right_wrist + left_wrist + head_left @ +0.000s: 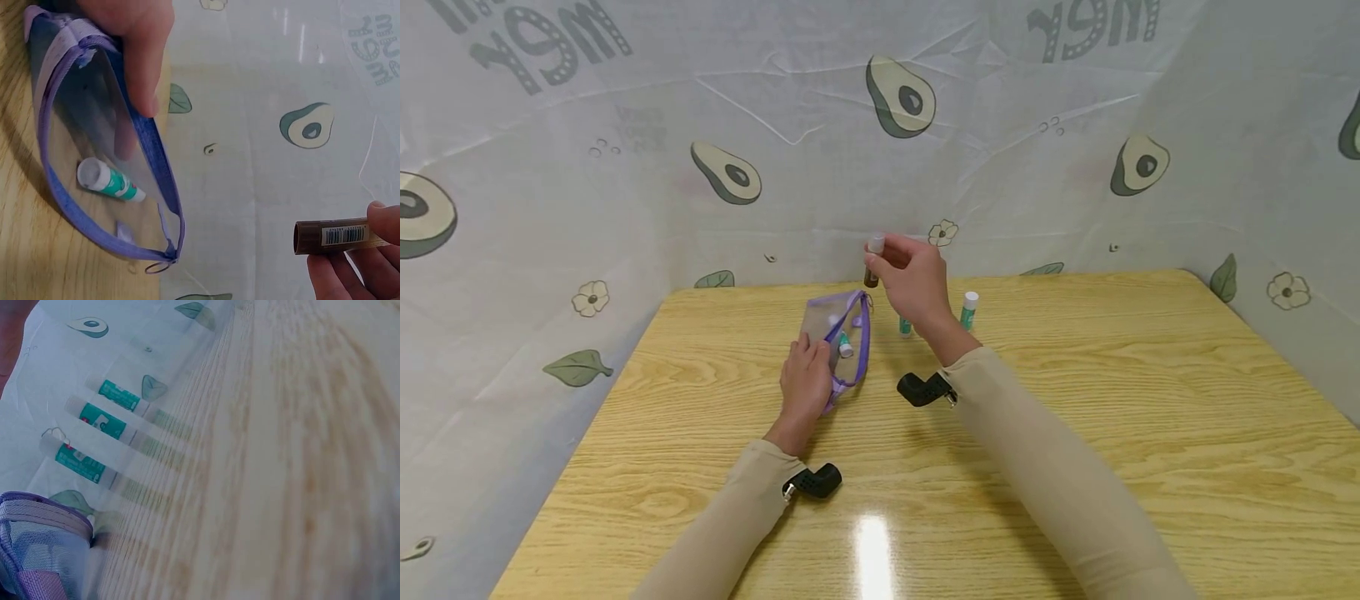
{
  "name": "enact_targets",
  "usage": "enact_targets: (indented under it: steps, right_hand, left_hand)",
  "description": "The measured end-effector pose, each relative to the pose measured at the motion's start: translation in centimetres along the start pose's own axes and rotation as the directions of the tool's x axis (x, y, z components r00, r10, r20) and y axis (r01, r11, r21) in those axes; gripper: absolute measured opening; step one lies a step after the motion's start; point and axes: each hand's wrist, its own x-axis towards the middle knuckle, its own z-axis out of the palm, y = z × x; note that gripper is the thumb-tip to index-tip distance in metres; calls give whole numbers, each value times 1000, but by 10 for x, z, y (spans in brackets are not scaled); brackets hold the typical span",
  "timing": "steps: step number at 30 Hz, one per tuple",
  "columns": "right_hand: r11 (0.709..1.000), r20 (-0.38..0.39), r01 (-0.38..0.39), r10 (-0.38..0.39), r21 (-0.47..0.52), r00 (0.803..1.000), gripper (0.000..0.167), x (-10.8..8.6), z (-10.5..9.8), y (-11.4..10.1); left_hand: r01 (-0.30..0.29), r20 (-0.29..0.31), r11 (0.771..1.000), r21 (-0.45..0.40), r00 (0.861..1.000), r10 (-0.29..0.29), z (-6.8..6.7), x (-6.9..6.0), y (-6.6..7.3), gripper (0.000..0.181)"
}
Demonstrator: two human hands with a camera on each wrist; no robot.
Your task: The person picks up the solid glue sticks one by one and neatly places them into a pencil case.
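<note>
Right hand point(917, 279) has a brown tube point(872, 271) with a white cap pinched in its fingers, held clear of the table point(1075, 433) beyond the mouth of the mesh pouch point(865, 335). Left hand point(806, 375) grasps the pouch wall near the mouth, which gapes; 1 green tube point(112, 180) lies inside, white cap toward the opening. Left wrist view shows 3 standing green tubes point(102, 420), a short gap between each. Risks, my read: grip on the brown tube sits toward the cap end, so a loose cap could part and drop the body. Soft wall could fold shut if the left hand eases off, and a tube coming in would hit the purple trim. Tip the mouth down and the loose tube could roll out. Standing tubes have small bases and sit close to the right hand and wrist; a brush from either could topple 1 into the next. Zip ring point(161, 267) at the mouth corner might snag. Text: barcode label point(345, 235) on the brown tube, digits too small to read. Green labels carry white print plus red marks, brand illegible. Wall cloth point(820, 183) has big grey r, e, m letters, partly cropped.
</note>
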Motion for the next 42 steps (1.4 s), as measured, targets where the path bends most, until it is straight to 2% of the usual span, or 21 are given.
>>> enact_targets:
  steps: [10, 18, 27, 33, 42]
  right_hand:
    - [999, 18, 20, -19, -49, 1000, 38, 5, 16, -13]
    - [999, 38, 19, -18, -28, 999, 38, 5, 30, -23]
    - [999, 46, 33, -32, -18, 998, 40, 4, 35, -30]
    - [999, 39, 24, -23, -22, 999, 40, 6, 37, -29]
    - [994, 31, 4, -1, -108, 1000, 38, 5, 41, -16]
  left_hand:
    - [-11, -7, 1000, 6, 1000, 11, 0, 0, 0, 60]
    - [-5, -6, 1000, -2, 1000, 5, 0, 0, -1, 60]
    - [-25, -22, 1000, -6, 999, 25, -1, 0, 0, 59]
    - [-26, -12, 1000, -11, 1000, 26, -1, -1, 0, 59]
    - [-32, -18, 999, 7, 999, 32, 0, -1, 2, 58]
